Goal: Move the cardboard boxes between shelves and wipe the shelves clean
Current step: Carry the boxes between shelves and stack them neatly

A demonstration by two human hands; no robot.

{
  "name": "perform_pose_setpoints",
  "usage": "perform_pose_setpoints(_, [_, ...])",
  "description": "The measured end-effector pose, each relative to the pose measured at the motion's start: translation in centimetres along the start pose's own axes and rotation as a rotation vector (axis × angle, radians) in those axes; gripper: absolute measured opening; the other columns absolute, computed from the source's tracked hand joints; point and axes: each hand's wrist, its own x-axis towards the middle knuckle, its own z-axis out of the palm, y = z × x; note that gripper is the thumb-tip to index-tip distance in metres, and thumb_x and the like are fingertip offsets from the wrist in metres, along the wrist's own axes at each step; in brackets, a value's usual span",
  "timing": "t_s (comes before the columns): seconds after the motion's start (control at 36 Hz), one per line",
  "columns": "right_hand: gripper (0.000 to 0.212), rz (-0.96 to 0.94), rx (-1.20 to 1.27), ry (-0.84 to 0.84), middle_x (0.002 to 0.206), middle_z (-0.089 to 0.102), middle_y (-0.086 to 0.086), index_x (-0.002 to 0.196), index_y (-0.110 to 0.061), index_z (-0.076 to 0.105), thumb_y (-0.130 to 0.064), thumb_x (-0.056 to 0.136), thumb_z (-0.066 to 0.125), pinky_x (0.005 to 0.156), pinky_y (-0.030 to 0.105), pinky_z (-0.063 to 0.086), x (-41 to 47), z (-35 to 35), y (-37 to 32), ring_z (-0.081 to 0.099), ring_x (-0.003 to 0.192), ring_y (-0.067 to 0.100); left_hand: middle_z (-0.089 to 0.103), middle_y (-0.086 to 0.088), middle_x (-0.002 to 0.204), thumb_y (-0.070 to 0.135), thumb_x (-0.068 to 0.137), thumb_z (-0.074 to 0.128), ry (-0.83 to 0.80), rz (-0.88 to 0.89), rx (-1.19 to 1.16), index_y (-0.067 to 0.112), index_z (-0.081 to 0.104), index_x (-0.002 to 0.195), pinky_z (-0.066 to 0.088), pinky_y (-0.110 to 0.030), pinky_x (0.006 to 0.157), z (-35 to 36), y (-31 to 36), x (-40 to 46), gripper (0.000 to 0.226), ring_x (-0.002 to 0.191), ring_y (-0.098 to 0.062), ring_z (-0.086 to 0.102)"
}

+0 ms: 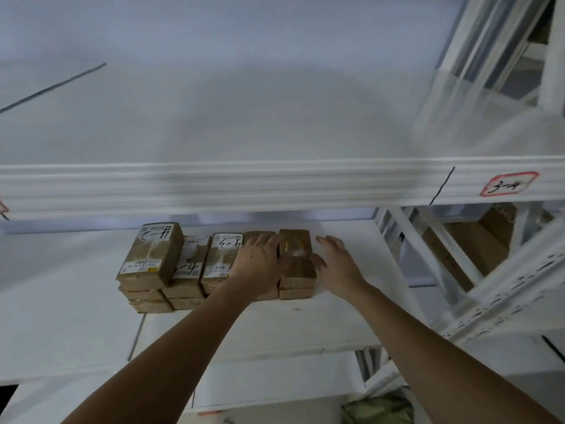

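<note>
Cardboard boxes (pixel 214 264) stacked in row on lower shelf (pixel 351 270), toward its back, under upper shelf (pixel 244 185); left hand (pixel 260 261) flat on box top, fingers spread, gripping nothing; right hand (pixel 336 264) open, fingers extended beside rightmost box (pixel 298 258), thumb touching its side; frame blurred

- Boxes (pixel 214 264): brown cardboard, matt, slightly creased; clear glossy tape over tops.
- Labels (pixel 223 243): white paper, printed and hand-marked in black.
- Shelf (pixel 351 270): white board, smooth, matt.
- Beam (pixel 244 185): white-painted metal, ribbed, faint sheen.
- Tag (pixel 509 184): white paper sticker, red border.
</note>
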Motion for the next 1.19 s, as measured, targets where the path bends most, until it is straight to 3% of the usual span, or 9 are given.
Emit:
perform_pose_setpoints(0.22, [0.058,-0.006,-0.139,-0.030,0.160,0.034,0.000,0.158,-0.024,0.033,-0.045,0.105,0.047,0.116,0.035,0.034,-7.2,-7.0,3.3,0.038,0.144,0.022,0.063,-0.006,0.118,0.052,0.092,0.025,0.055,0.208,0.074,0.020,0.060,0.128,0.054,-0.043,0.080,-1.1,2.8,-3.2,0.059,0.104,-0.034,0.064])
perform_pose_setpoints(0.33, [0.058,-0.001,-0.179,0.003,0.159,0.037,-0.004,0.156,-0.027,0.034,-0.047,0.104,0.049,0.115,0.031,0.034,-11.4,-10.1,6.0,0.038,0.144,0.018,0.060,-0.004,0.132,0.053,0.096,0.029,0.007,0.252,0.153,0.020,0.057,0.135,0.049,-0.040,0.085,-1.7,6.2,-4.7,0.058,0.116,-0.030,0.060])
perform_pose_setpoints(0.44, [0.062,0.039,-0.173,0.013,0.162,0.031,-0.007,0.159,-0.029,0.028,-0.051,0.104,0.047,0.118,0.030,0.030,-16.0,-13.6,8.9,0.033,0.147,0.016,0.050,-0.001,0.150,0.065,0.086,0.012,-0.033,0.265,0.177,0.022,0.045,0.149,0.042,-0.041,0.106,-1.4,11.4,-6.1,0.082,0.132,-0.027,0.052])
perform_pose_setpoints(0.64, [0.069,0.074,-0.155,0.056,0.167,0.019,-0.007,0.162,-0.029,0.016,-0.049,0.105,0.047,0.121,0.021,0.015,-25.6,-19.5,15.3,0.020,0.152,0.011,0.031,0.003,0.165,0.060,0.103,0.033,-0.096,0.324,0.128,0.026,0.030,0.159,0.021,-0.035,0.124,2.0,23.7,-9.0,0.066,0.151,-0.019,0.030])
perform_pose_setpoints(0.72, [0.068,0.069,-0.193,0.065,0.168,0.017,-0.005,0.163,-0.027,0.015,-0.049,0.106,0.044,0.122,0.020,0.012,-29.8,-21.9,18.0,0.018,0.153,0.012,0.037,0.001,0.163,0.072,0.092,0.018,-0.091,0.384,0.113,0.023,0.035,0.158,0.025,-0.035,0.121,4.1,29.8,-10.4,0.083,0.148,-0.019,0.037])
perform_pose_setpoints(0.83, [0.065,0.090,-0.283,0.081,0.168,0.020,-0.003,0.162,-0.025,0.019,-0.047,0.106,0.042,0.121,0.027,0.016,-34.8,-24.6,21.5,0.020,0.153,0.016,0.035,0.002,0.164,0.059,0.103,0.035,-0.111,0.477,0.108,0.024,0.034,0.158,0.024,-0.031,0.121,6.4,37.4,-12.6,0.065,0.149,-0.017,0.035])
perform_pose_setpoints(1.03, [0.079,0.162,-0.353,0.078,0.170,0.013,0.001,0.163,-0.023,0.018,-0.066,0.098,0.031,0.125,0.030,0.013,-39.7,-26.9,28.7,0.015,0.155,0.018,0.048,0.001,0.155,0.074,0.081,0.010,-0.142,0.552,0.054,0.023,0.046,0.153,0.029,-0.032,0.119,10.2,46.4,-14.7,0.095,0.141,-0.018,0.046])
perform_pose_setpoints(1.14, [0.074,0.165,-0.349,0.089,0.171,0.012,0.000,0.163,-0.022,0.016,-0.059,0.103,0.036,0.124,0.028,0.008,-40.7,-28.3,31.5,0.012,0.156,0.017,0.063,-0.001,0.140,0.064,0.096,0.032,-0.074,0.607,0.048,0.018,0.060,0.141,0.041,-0.031,0.110,12.1,49.8,-14.3,0.071,0.128,-0.018,0.060])
perform_pose_setpoints(1.19, [0.070,0.175,-0.331,0.098,0.171,0.012,-0.002,0.163,-0.023,0.016,-0.053,0.105,0.041,0.123,0.027,0.009,-40.6,-29.1,32.9,0.012,0.155,0.015,0.053,0.001,0.151,0.059,0.102,0.037,-0.116,0.611,0.082,0.020,0.048,0.151,0.031,-0.030,0.117,12.7,51.3,-13.8,0.064,0.138,-0.016,0.049])
